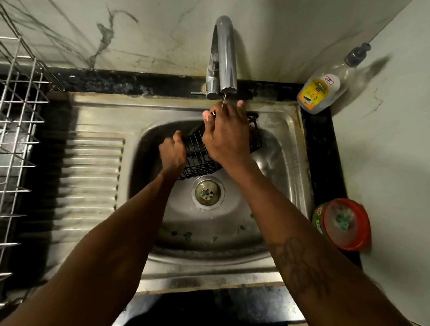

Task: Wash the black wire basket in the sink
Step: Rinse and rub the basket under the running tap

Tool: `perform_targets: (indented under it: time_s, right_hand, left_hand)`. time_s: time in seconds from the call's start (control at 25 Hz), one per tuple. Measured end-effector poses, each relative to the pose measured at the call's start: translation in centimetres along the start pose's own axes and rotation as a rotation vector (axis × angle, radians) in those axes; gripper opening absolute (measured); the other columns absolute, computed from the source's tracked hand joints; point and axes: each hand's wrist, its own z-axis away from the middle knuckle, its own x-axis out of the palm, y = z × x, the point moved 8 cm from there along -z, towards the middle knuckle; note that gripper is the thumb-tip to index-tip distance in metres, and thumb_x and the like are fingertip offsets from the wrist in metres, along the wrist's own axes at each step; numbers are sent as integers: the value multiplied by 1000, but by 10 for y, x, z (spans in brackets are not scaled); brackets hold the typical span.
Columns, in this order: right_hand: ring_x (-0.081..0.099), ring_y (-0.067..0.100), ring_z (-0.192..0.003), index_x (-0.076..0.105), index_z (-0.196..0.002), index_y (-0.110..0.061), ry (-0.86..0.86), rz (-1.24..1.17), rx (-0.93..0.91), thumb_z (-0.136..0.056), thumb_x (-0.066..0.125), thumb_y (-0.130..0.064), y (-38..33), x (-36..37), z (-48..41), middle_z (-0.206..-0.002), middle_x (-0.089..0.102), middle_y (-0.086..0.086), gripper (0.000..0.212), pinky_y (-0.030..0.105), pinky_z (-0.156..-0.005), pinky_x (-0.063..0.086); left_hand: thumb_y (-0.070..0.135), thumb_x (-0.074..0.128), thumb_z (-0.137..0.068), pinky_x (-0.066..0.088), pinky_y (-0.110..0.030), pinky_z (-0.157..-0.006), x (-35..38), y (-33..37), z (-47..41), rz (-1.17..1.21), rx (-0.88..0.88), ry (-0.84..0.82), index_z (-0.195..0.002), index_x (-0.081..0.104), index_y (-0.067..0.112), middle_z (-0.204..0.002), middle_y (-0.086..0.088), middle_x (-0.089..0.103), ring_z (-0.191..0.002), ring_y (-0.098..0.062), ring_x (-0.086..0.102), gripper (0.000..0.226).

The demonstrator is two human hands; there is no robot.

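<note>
The black wire basket [201, 160] is held tilted above the steel sink [279, 171], under the chrome tap [224, 60]. A thin stream of water falls from the spout onto my right hand [227, 136]. My left hand [172, 153] grips the basket's left rim with curled fingers. The right hand lies over the basket's top and far side, fingers bent down across the wires; much of the basket is hidden beneath it. A dark ring shows on one finger.
A steel wire dish rack [8, 135] stands at the left beside the ribbed drainboard [92, 170]. At the back right corner stands a clear soap bottle [324, 86], with a red-rimmed tub [343, 223] on the right counter. The drain [208, 192] sits below the basket, with green specks around it.
</note>
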Motion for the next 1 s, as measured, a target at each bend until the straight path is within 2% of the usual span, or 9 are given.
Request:
perform_targets:
  time_s: [0.24,0.32,0.44,0.52,0.6,0.68,0.8,0.88,1.0]
  right_hand:
    - [66,23,-87,71,-88,-19,-214,21,176,-104,33,-47,0,7,-31,-92,72,5,50,37,-84,50]
    - [65,20,-82,70,-84,-19,-388,-92,244,-105,26,-55,14,18,-31,-88,70,3,61,36,-79,51]
    - [59,16,-64,66,-74,-19,-433,-135,384,-102,31,-64,43,19,-44,-73,64,2,64,31,-62,45]
    - [65,22,-76,71,-88,-14,-293,-88,448,-103,31,-61,38,10,-40,-85,69,8,64,32,-68,47]
    - [68,27,-87,72,-94,-11,-110,-125,203,-107,29,-46,6,-3,-23,-91,73,11,57,40,-85,51]
    - [67,29,-95,71,-100,-11,-130,-143,35,-109,30,-37,-5,-12,-8,-98,73,13,50,40,-92,46]
    - [63,28,-95,67,-90,-13,-431,0,342,-107,25,-50,23,9,-34,-102,69,14,58,38,-81,43]
    - [66,27,-96,69,-97,-13,-428,18,504,-105,27,-52,28,18,-44,-102,69,10,58,37,-80,46]
    - [67,15,-75,71,-88,-20,-159,-7,222,-107,32,-42,-13,13,-14,-81,72,-1,49,34,-73,51]
  left_hand:
    - [32,52,-105,54,-34,-66,26,78,30,297,172,-53,-74,64,16,-76,0,67,-67,-10,62,36]
    - [34,52,-105,52,-31,-63,27,79,34,244,128,-24,-66,52,18,-69,1,59,-62,-10,55,42]
    - [36,53,-103,48,-30,-59,33,88,35,155,171,-1,-58,50,15,-60,-1,54,-56,-14,50,49]
    - [36,51,-104,45,-26,-56,29,98,31,98,179,14,-56,51,15,-59,0,53,-54,-11,47,52]
    - [35,51,-103,48,-35,-64,24,94,17,99,145,-4,-59,53,14,-61,-1,54,-55,-10,46,50]
    - [29,53,-102,50,-40,-69,19,85,16,174,128,-6,-59,51,16,-62,-1,54,-58,-12,48,45]
    - [23,54,-101,48,-35,-69,15,89,32,211,151,-14,-62,44,20,-64,1,51,-63,-15,49,40]
    - [20,52,-102,47,-33,-68,15,91,33,220,170,-42,-63,45,20,-65,1,51,-62,-12,48,39]
    - [22,54,-102,55,-43,-70,5,79,15,274,128,-67,-63,56,17,-65,-5,61,-65,-20,59,39]
